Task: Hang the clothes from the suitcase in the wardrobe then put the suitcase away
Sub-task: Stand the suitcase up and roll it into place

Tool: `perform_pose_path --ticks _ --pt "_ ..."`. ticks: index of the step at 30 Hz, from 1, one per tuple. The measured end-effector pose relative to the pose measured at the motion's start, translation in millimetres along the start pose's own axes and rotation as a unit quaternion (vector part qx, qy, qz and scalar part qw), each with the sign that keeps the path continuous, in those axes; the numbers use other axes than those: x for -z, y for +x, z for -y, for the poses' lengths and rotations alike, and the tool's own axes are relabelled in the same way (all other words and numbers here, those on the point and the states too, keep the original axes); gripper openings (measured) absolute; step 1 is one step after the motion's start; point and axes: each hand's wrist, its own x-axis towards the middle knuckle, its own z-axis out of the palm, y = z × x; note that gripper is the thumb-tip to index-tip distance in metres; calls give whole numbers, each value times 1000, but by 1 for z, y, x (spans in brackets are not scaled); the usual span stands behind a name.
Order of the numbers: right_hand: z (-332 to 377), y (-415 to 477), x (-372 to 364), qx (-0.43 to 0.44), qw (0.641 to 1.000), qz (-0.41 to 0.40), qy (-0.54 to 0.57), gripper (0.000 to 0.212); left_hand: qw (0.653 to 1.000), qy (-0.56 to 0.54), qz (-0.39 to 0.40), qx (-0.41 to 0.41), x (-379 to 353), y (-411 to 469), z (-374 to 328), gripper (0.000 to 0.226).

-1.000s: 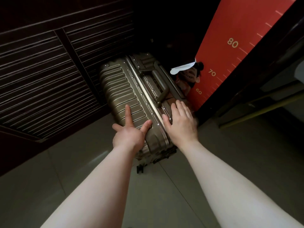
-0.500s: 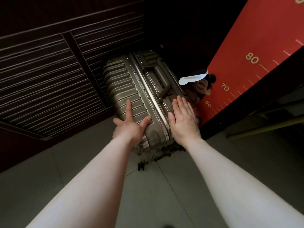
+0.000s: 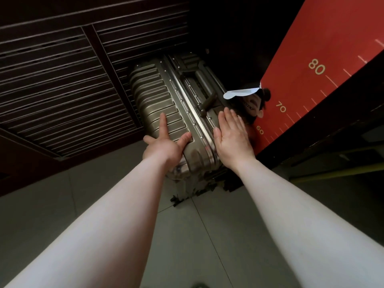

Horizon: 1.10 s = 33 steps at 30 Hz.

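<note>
A closed ribbed champagne-coloured suitcase [image 3: 158, 100] stands on its wheels in a dark corner, between a slatted dark wooden door and a red panel. My left hand [image 3: 166, 144] presses flat against its ribbed side near the lower corner, fingers spread and straight. My right hand [image 3: 232, 136] lies flat with straight fingers on the handle side, just below the carry handle [image 3: 205, 90]. No clothes are in sight. The suitcase's far end is lost in shadow.
A dark slatted wardrobe door [image 3: 62, 90] runs along the left. A red height chart [image 3: 324, 59] with numbers 60 to 80 leans at the right, with a cartoon figure and white paper flap [image 3: 241, 93] beside the suitcase. Grey floor tiles [image 3: 187, 235] lie below.
The suitcase has slid deeper into the corner, both hands staying pressed flat on it. The view has shifted closer and to the left.
</note>
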Motion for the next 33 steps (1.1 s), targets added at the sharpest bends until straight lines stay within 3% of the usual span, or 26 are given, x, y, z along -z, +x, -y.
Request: perform_pose_path --ticks 5,7,17,24,28,33 --pt "8 -10 -10 -12 995 -92 24 48 1000 2 -10 -4 -2 1 2 87" --pt "8 -12 -13 -20 995 -95 36 46 1000 -3 -12 -3 -3 3 2 87" --pt "12 -9 4 -36 999 0 -9 49 998 -2 44 -44 6 17 23 85" --pt "31 -15 23 -82 994 55 -45 58 992 -21 -64 -107 2 -2 34 84" --pt "42 -30 17 -73 995 30 -62 51 989 -14 -64 -136 -1 -19 35 90" --pt "43 -26 24 -66 994 73 -46 60 992 2 -36 -121 1 -14 33 94"
